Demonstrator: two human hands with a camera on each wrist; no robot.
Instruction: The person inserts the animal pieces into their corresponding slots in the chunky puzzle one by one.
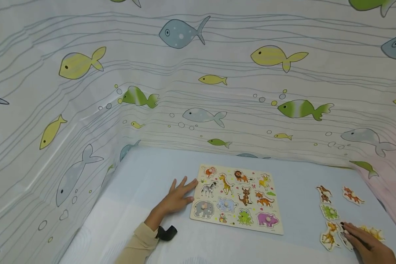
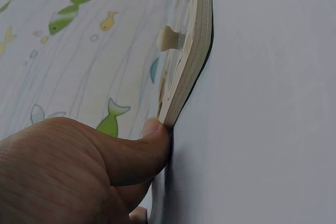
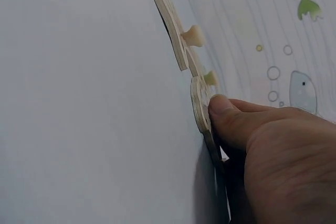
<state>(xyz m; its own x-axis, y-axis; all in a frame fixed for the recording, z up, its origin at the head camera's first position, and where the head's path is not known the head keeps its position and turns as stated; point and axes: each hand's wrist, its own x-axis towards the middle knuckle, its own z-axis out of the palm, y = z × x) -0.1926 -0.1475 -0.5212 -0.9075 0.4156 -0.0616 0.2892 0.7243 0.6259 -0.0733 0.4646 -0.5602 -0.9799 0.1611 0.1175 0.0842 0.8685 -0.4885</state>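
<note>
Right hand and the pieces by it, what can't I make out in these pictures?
Striped piece: head view, partly covered by the right hand.
Yellow piece: head view, partly covered by the same hand.
Right hand: head view, cut off by the bottom edge.
Animals on the pieces: right wrist view, seen edge-on, so their printed faces don't show.

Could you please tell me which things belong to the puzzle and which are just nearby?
Puzzle:
animal board
loose frog piece
loose giraffe piece
striped piece at the right hand
other loose pieces

Just nearby:
fish-print sheet
black object at the left cuff
</note>
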